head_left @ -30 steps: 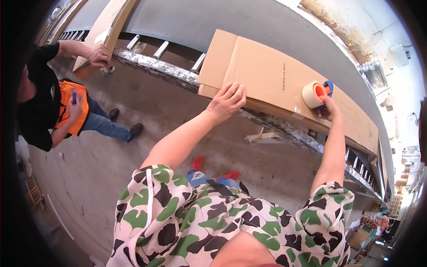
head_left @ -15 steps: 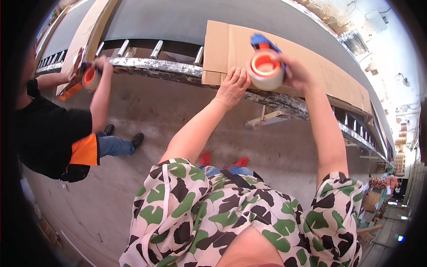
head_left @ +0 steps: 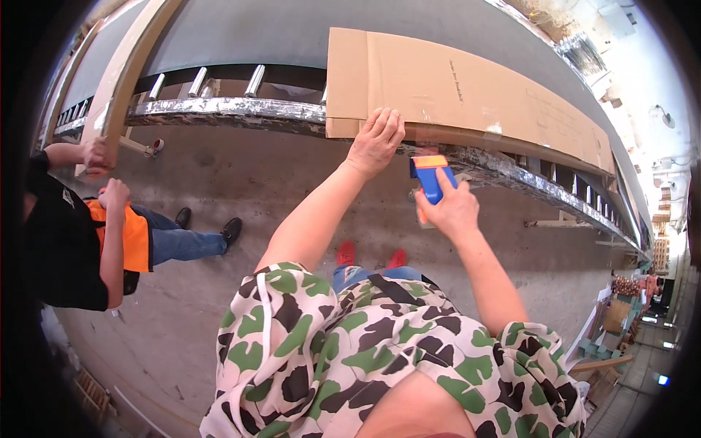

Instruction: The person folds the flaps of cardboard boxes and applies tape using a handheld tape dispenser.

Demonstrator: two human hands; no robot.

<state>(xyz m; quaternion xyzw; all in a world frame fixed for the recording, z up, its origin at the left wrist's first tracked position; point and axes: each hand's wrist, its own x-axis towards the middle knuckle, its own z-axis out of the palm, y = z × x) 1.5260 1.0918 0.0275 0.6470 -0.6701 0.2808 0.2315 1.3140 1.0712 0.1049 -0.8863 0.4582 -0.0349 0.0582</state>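
Note:
A long, flat brown cardboard box (head_left: 478, 84) lies along the conveyor in front of me. My left hand (head_left: 376, 144) is closed over its near edge, close to the left end, with the fingers bent on top. Below that edge, to the right of my left hand, my right hand (head_left: 456, 210) grips a blue and orange tape dispenser (head_left: 437, 188). The dispenser's wide orange-edged head points up toward the box and looks slightly apart from it. Its tape roll is mostly hidden beneath the hand.
The conveyor has a worn metal side rail (head_left: 234, 109), bare metal rollers (head_left: 255, 81) and a grey belt (head_left: 255, 33). At the left, a co-worker in black (head_left: 69, 241) stands by another long cardboard box (head_left: 120, 80). Stacked materials (head_left: 617, 317) stand far right.
My right hand has swung the tape dispenser down and toward me, off the box's near edge. My left hand stays at the edge. The co-worker's hands have dropped lower.

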